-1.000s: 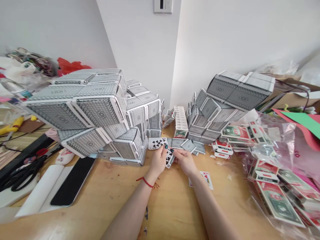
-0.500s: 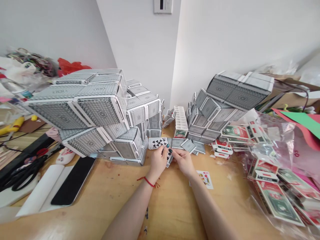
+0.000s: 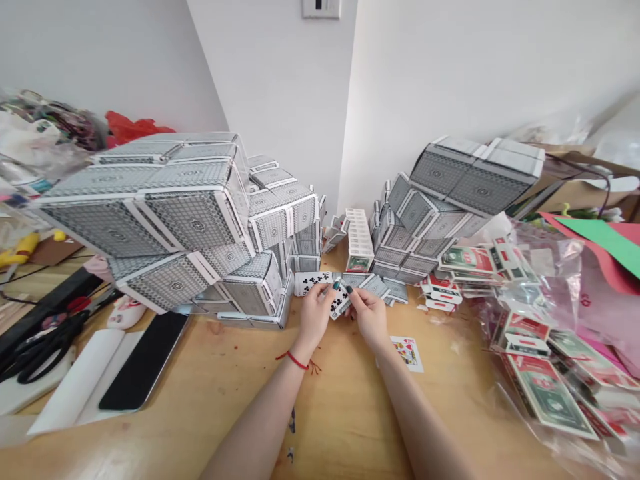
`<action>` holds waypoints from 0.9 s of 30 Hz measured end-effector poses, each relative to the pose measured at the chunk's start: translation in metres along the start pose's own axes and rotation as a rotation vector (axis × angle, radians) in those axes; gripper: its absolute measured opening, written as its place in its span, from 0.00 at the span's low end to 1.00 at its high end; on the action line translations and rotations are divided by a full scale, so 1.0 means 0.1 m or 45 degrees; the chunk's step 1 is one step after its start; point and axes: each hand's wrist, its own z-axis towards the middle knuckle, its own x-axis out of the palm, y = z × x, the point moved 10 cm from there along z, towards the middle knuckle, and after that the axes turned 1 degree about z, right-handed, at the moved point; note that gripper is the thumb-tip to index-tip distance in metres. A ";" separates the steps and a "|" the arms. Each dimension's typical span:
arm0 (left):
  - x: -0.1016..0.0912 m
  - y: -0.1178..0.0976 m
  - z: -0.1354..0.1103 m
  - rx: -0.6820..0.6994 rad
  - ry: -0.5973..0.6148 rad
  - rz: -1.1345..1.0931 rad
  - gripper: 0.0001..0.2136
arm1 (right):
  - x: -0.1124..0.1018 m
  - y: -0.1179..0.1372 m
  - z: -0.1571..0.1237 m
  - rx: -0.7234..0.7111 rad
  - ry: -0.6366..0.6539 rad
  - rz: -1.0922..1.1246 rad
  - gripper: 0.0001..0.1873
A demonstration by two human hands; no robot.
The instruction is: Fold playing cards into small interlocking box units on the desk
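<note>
My left hand (image 3: 315,315) and my right hand (image 3: 369,313) meet over the wooden table (image 3: 330,413), both pinched on a black-suited playing card (image 3: 340,300) held between them. A clubs card (image 3: 310,283) lies face up just beyond my left fingers. Several face-down cards (image 3: 373,285) lie spread behind my right hand. A red string bracelet circles my left wrist. A face-up king card (image 3: 407,352) lies on the table beside my right wrist.
A big pile of grey card-backed blocks (image 3: 175,213) stands at the left, another pile (image 3: 440,200) at the right. Flat red-green card boxes (image 3: 545,393) in plastic lie far right. A black phone (image 3: 137,360) and scissors (image 3: 35,347) sit at the left.
Both hands have shifted slightly away from me with the card; the view has tilted a little. The card sits higher between my fingertips.
</note>
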 end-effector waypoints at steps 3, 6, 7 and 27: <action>0.04 0.05 0.02 -0.037 0.027 -0.213 0.12 | -0.01 0.00 0.00 0.031 -0.027 0.150 0.18; -0.01 0.05 0.03 -0.025 -0.029 -0.216 0.12 | 0.03 -0.01 -0.01 0.061 0.014 0.186 0.16; -0.03 0.06 0.03 -0.030 -0.043 -0.196 0.12 | 0.04 -0.02 -0.01 0.066 0.027 0.175 0.16; -0.12 -0.24 -0.04 0.286 -0.100 0.320 0.10 | 0.09 -0.08 0.00 0.072 0.098 0.135 0.15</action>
